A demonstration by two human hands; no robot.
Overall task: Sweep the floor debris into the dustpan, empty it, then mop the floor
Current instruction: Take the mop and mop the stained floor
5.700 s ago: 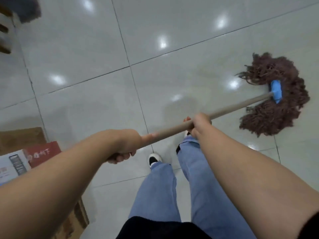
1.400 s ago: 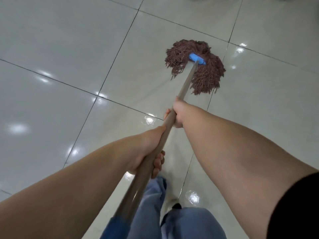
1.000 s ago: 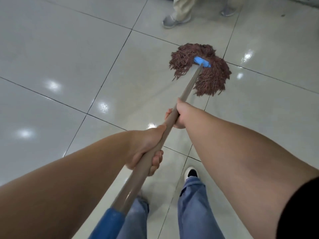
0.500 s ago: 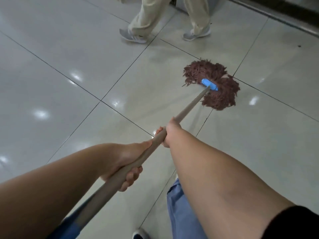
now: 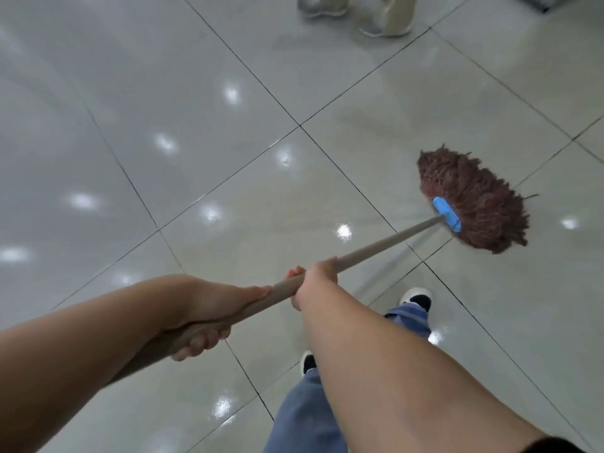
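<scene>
1. Step in hand: mopping, judged the last stage of the task. No dustpan, broom or debris in view, so the sweep and emptying can't be checked here.
2. Left hand (image 5: 212, 317): fingers curled under and round the upper handle (image 5: 385, 241), full grip.
3. Right hand (image 5: 315, 277): wrapped round the handle further down, just ahead of the left; both arms extended fwd.
4. Mop head (image 5: 480, 204): on the floor (image 5: 137, 103) to the front right, well ahead of the feet, spread flat. It lies close to a grout line, beyond a tile joint.
5. Next move (judgement): drag or swing the head across unmopped tile w/ steady downward pressure; keep both grips firm and overlap passes. Another person's shoes (image 5: 382, 18) at the top edge – limit fwd reach.
6. Materials:
   - Handle: straight round pole, pale tan, smooth; wood or coated, can't tell.
   - Head: thick reddish-brown yarn strands, shaggy, fanned into a rough oval.
   - Clamp (image 5: 447, 213): blue, prob. plastic, short bar joining pole to yarn.
   - Floor: large grey-white glossy tiles, dark thin grout, ceiling-light glare spots; sheen near the head suggests damp.
</scene>
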